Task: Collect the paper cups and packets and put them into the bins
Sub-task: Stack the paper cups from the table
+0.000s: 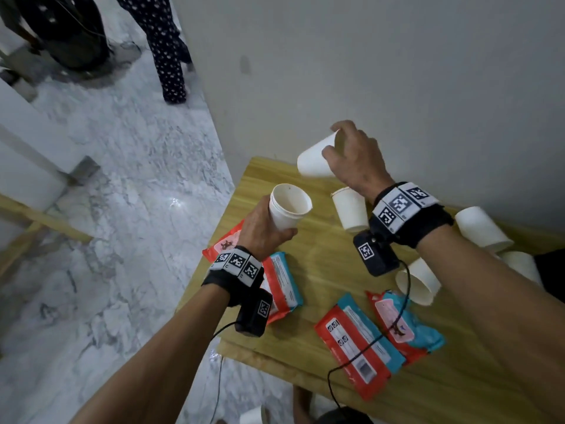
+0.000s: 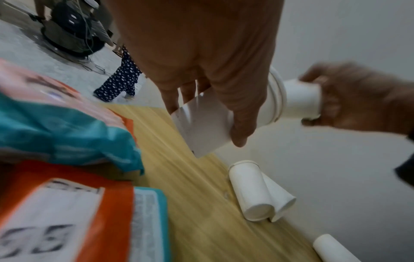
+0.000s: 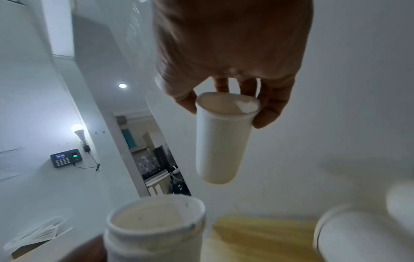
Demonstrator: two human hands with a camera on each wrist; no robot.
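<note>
Left hand [image 1: 260,231]: fingers curled round upright stack of cups [image 1: 289,206], apparently two, above the table [image 1: 321,261]. Right hand [image 1: 354,160]: fingertips pinching tilted cup [image 1: 315,160] by its base. Packets [image 1: 360,341] and loose cups [image 1: 350,209] on table.

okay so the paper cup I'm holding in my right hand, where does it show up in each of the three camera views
Head: the cup is upper centre, tilted, gripped near its base by the right hand.
Left wrist: the cup is at right, mouth towards the stack of cups in the left hand.
Right wrist: the cup is at centre, hanging below the fingers.
Shared landmark: the wooden table, seen in all three.
</note>
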